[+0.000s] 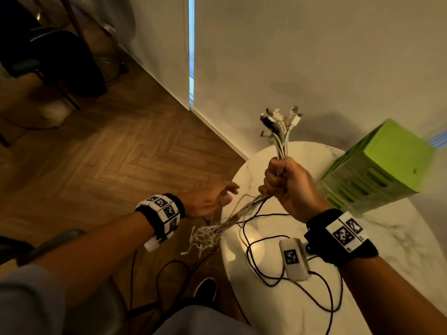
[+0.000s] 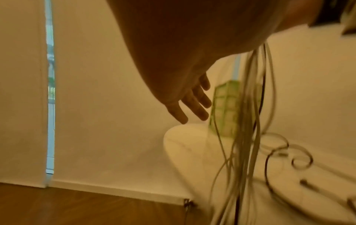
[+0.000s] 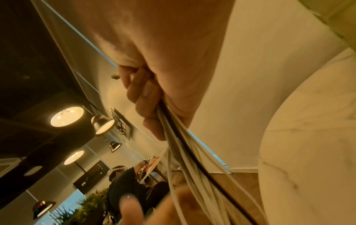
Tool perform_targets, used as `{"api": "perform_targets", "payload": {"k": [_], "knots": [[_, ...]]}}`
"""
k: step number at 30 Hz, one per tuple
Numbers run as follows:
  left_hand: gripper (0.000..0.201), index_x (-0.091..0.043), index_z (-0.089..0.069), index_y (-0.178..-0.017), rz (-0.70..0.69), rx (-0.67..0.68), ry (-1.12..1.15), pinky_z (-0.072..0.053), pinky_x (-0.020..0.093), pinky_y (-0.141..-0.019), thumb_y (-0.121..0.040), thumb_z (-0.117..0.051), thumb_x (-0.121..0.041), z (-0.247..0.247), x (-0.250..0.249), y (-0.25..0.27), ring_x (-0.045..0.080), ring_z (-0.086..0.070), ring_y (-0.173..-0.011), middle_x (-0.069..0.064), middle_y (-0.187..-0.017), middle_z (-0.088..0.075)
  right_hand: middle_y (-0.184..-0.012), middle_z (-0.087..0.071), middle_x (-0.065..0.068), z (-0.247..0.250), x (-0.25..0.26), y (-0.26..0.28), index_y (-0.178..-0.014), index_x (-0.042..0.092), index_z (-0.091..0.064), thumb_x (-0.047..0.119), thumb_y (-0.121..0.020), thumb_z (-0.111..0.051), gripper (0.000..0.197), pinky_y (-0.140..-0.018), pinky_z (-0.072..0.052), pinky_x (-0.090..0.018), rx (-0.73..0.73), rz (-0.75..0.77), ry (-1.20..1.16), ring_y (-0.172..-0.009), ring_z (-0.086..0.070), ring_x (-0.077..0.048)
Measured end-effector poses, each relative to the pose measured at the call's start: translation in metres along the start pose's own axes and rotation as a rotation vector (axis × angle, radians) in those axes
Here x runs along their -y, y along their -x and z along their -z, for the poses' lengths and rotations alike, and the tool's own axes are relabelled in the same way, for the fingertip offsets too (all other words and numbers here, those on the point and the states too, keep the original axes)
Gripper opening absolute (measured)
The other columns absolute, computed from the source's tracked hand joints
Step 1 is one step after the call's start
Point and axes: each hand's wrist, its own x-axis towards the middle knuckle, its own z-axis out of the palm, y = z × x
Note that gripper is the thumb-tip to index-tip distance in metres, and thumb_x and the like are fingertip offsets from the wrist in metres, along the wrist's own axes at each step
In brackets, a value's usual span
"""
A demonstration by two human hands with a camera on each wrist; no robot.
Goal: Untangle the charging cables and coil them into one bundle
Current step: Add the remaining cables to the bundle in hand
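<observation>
My right hand (image 1: 273, 180) is raised over the white marble table (image 1: 399, 238) and grips a bunch of white charging cables and one black one (image 1: 281, 143) in its fist. The connector ends (image 1: 280, 119) stick up above it. In the right wrist view its fingers (image 3: 146, 99) curl round the cables (image 3: 185, 144). The loose lengths (image 1: 212, 232) trail down and left past the table edge, tangled at their ends. My left hand (image 1: 225, 192) hovers just left of these strands, its fingers (image 2: 192, 103) straight, holding nothing. The cables (image 2: 248, 121) hang blurred beside it.
A green slatted basket (image 1: 377, 165) stands at the table's back right. A black wire (image 1: 266, 267) loops over the near part of the table. Left of the table are the wooden floor (image 1: 108, 165) and a dark chair (image 1: 48, 56). Another person (image 3: 123, 179) sits far off.
</observation>
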Motion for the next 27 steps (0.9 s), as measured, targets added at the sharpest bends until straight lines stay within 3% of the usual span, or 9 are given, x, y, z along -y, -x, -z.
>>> {"api": "perform_targets", "payload": {"k": [4, 8, 11, 14, 15, 19, 22, 24, 27], "knots": [[0.098, -0.025, -0.039, -0.148, -0.118, -0.029, 0.216, -0.030, 0.042, -0.120, -0.078, -0.021, -0.092, -0.007, -0.056, -0.027, 0.009, -0.042, -0.140, -0.001, -0.150, -0.047, -0.062, -0.019, 0.000, 0.006, -0.019, 0.015, -0.082, 0.009, -0.052, 0.013, -0.097, -0.035, 0.023, -0.062, -0.028, -0.035, 0.060, -0.020, 0.039, -0.059, -0.014, -0.019], [0.078, -0.023, -0.050, -0.140, -0.153, 0.012, 0.360, -0.035, 0.043, -0.119, -0.086, -0.043, -0.078, -0.017, -0.103, -0.049, 0.014, -0.046, -0.139, -0.001, -0.146, -0.054, -0.064, -0.027, -0.001, 0.013, -0.038, 0.030, -0.072, 0.016, -0.039, 0.016, -0.081, -0.047, 0.012, -0.062, -0.031, -0.033, 0.126, -0.060, 0.011, -0.059, -0.022, -0.016], [0.042, -0.019, -0.066, -0.111, -0.115, 0.062, 0.245, -0.033, 0.045, -0.118, -0.105, -0.036, -0.049, -0.024, -0.122, -0.060, 0.007, -0.053, -0.130, -0.015, -0.129, -0.066, -0.067, -0.034, -0.002, 0.029, -0.057, 0.045, -0.071, 0.017, -0.040, 0.009, -0.081, -0.049, 0.016, -0.063, -0.038, -0.031, 0.146, -0.034, 0.023, -0.060, -0.033, -0.015], [0.047, -0.022, -0.072, -0.116, -0.069, 0.194, 0.028, -0.041, 0.022, -0.103, -0.108, -0.030, -0.042, -0.033, -0.139, -0.062, -0.006, -0.057, -0.098, -0.031, -0.084, -0.061, -0.068, -0.047, -0.008, 0.044, -0.083, 0.053, -0.074, 0.010, -0.048, 0.006, -0.077, -0.057, 0.010, -0.067, -0.044, -0.034, 0.096, 0.022, 0.073, -0.064, -0.049, -0.018], [0.047, -0.025, -0.073, -0.117, -0.064, 0.247, -0.023, -0.040, 0.016, -0.096, -0.108, -0.030, -0.042, -0.036, -0.142, -0.064, -0.008, -0.057, -0.094, -0.031, -0.082, -0.060, -0.072, -0.055, -0.012, 0.047, -0.090, 0.054, -0.078, 0.004, -0.054, 0.009, -0.078, -0.061, 0.009, -0.071, -0.049, -0.037, 0.086, 0.027, 0.104, -0.069, -0.057, -0.023], [0.051, -0.027, -0.077, -0.102, -0.039, 0.342, -0.026, -0.041, 0.029, -0.107, -0.105, -0.032, -0.052, -0.048, -0.148, -0.072, 0.004, -0.060, -0.116, -0.013, -0.114, -0.070, -0.093, -0.073, -0.015, 0.048, -0.121, 0.044, -0.099, -0.006, -0.069, 0.028, -0.098, -0.063, 0.034, -0.091, -0.056, -0.043, 0.000, -0.050, 0.350, -0.087, -0.069, -0.025], [0.051, -0.009, -0.058, -0.074, 0.022, 0.254, 0.200, -0.051, 0.034, -0.090, -0.106, -0.038, -0.043, -0.054, -0.141, -0.083, 0.024, -0.068, -0.082, 0.008, -0.077, -0.066, -0.090, -0.070, -0.009, 0.042, -0.129, 0.034, -0.096, 0.014, -0.065, 0.038, -0.100, -0.058, 0.025, -0.079, -0.056, -0.038, -0.221, 0.086, 0.478, -0.078, -0.067, -0.020], [0.045, -0.015, -0.042, -0.069, 0.081, 0.153, 0.363, -0.045, 0.033, -0.070, -0.106, -0.040, -0.041, -0.058, -0.132, -0.095, 0.019, -0.047, -0.056, 0.003, -0.060, -0.040, -0.098, -0.067, -0.006, 0.049, -0.130, 0.031, -0.100, 0.014, -0.063, 0.046, -0.094, -0.065, 0.033, -0.077, -0.052, -0.031, -0.153, 0.046, 0.615, -0.083, -0.062, -0.016], [0.042, -0.020, -0.036, -0.069, 0.132, 0.002, 0.508, -0.029, 0.031, -0.062, -0.105, -0.042, -0.040, -0.056, -0.117, -0.112, 0.011, -0.028, -0.049, -0.005, -0.057, -0.027, -0.126, -0.053, 0.003, 0.074, -0.140, 0.036, -0.127, 0.022, -0.054, 0.051, -0.076, -0.082, 0.066, -0.090, -0.054, -0.028, -0.024, -0.047, 0.653, -0.108, -0.058, -0.011]]}}
